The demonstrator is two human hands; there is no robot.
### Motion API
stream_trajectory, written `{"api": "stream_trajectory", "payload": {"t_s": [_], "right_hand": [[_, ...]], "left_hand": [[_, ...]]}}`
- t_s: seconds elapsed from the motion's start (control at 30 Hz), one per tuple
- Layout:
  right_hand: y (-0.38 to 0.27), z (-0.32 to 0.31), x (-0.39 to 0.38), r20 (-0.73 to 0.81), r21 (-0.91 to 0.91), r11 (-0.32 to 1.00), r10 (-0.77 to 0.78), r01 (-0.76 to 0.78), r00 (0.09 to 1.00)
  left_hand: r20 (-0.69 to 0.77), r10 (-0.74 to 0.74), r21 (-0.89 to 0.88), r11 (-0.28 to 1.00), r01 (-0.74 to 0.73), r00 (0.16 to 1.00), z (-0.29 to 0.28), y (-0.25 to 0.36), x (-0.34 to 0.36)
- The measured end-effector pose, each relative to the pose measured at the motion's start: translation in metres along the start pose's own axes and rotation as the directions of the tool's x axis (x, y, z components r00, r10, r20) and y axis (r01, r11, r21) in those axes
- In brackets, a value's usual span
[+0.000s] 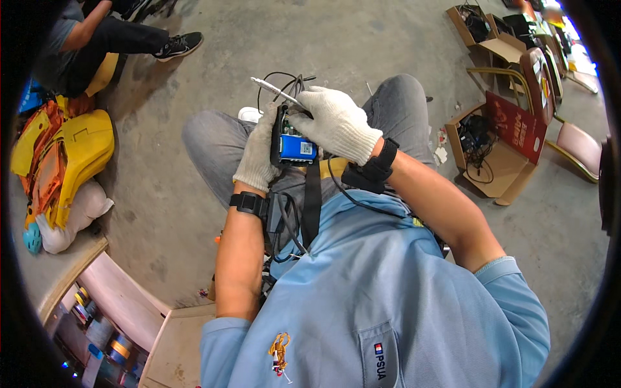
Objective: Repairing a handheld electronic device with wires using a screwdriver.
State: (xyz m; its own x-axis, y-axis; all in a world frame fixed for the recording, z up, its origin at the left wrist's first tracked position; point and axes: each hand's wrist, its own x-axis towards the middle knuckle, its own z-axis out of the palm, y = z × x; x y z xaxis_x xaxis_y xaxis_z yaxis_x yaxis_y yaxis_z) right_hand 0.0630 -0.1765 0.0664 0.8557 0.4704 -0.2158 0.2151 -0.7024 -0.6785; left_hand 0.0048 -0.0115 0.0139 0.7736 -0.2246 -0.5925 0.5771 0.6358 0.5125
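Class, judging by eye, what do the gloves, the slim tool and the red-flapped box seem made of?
Gloves: knitted yarn, perhaps cotton; matte, nubbly surface.
Tool: probably metal, from its silvery sheen; plastic remains possible.
Red-flapped box: apparently cardboard; dull brown inside, stiff folded-out flaps.

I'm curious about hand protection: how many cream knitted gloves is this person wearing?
2: one cream knitted glove on the left hand, which holds the blue-and-black boxy device; another on the right hand, which holds the slim silver tool.
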Motion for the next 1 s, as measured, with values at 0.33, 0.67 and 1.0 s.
{"api": "stream_trajectory", "payload": {"t_s": [0.33, 0.67, 1.0], "right_hand": [[-0.006, 0.006, 0.006, -0.003, -0.026, 0.999, -0.031, 0.031, 1.0], [0.0, 0.016, 0.007, -0.021, 0.035, 0.999, -0.023, 0.024, 1.0], [0.018, -0.027, -0.025, -0.057, 0.252, 0.957, 0.161, -0.142, 0.985]], "left_hand": [[-0.043, -0.013, -0.035, 0.999, 0.012, 0.999, -0.001, -0.001, 0.003], [-0.086, -0.006, -0.034, 0.999, 0.003, 0.996, 0.003, 0.002, 0.005], [0.035, 0.005, -0.01, 1.0, -0.005, 0.999, -0.003, 0.001, 0.003]]}}
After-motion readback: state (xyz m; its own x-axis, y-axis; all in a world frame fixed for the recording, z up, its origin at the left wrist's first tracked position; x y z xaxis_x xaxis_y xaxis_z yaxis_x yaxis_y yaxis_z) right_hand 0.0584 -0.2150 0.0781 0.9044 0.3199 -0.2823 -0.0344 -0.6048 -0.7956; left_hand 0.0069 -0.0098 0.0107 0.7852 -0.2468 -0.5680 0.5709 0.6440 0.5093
